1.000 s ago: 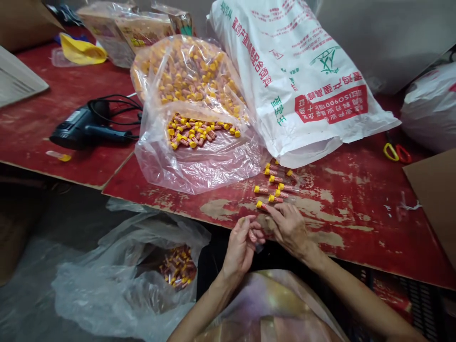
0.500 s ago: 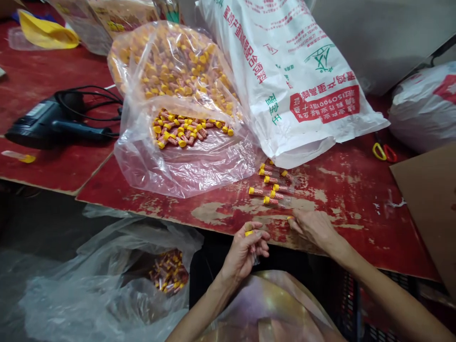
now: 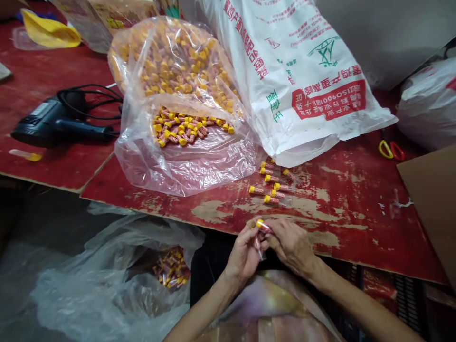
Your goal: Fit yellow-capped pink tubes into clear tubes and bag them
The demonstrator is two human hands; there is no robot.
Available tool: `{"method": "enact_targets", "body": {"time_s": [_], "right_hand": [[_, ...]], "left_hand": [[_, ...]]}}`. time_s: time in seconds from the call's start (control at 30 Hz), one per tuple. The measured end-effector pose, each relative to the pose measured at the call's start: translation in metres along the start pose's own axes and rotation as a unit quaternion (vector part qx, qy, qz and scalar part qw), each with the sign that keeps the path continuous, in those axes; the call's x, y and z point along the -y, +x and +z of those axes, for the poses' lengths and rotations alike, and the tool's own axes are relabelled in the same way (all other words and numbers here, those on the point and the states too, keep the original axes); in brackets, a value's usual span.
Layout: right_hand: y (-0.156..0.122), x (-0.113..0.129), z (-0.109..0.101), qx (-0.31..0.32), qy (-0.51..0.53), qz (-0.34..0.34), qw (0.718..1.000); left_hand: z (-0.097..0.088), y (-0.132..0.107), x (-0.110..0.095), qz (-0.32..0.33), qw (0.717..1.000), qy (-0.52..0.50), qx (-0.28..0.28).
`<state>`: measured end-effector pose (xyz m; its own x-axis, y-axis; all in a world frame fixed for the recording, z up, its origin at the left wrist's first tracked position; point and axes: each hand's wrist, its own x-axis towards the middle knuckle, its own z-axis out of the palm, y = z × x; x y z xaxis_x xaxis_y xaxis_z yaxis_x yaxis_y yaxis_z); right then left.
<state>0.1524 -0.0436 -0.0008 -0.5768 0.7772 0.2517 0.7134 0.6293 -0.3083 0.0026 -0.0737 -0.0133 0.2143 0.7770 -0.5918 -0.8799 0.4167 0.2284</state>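
My left hand [image 3: 245, 254] and my right hand [image 3: 292, 244] meet just off the table's front edge. Between the fingertips of the right one is a small clear tube [image 3: 263, 226] with a yellow cap and reddish filling. The left fingers are curled round another small tube [image 3: 258, 244], its clear end pointing down; its cap is not plainly seen. Several similar yellow-capped tubes [image 3: 279, 194], some with loose clear film at the end, lie on the table beyond my hands. Behind them, a large clear plastic bag [image 3: 192, 171] is full of such tubes.
A white printed sack [image 3: 285, 135] lies beside the bag. At the left are a dark heat gun [image 3: 46, 121] with its cord and a lone tube [image 3: 24, 155]. Scissors [image 3: 391, 150] and a cardboard box [image 3: 432, 190] are at the right. Below the red table [image 3: 171, 206] hangs another plastic bag [image 3: 89, 285] with tubes.
My right hand has moved left from the table edge and brought its tube against my left hand. The view has shifted slightly.
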Motion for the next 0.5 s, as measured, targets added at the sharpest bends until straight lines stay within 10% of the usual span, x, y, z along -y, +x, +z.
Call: {"method": "enact_targets", "body": {"time_s": [0.2,0.5], "right_hand": [[0.027,-0.019,0.012,-0.050,-0.135,0.036,0.989],[0.026,-0.032,-0.002,0.104,-0.121,0.056,0.986]], "left_hand": [[-0.004,-0.001,-0.009,0.042,0.999,0.001,-0.035],[-0.005,-0.007,-0.008,0.037,0.998,0.024,-0.045]]}}
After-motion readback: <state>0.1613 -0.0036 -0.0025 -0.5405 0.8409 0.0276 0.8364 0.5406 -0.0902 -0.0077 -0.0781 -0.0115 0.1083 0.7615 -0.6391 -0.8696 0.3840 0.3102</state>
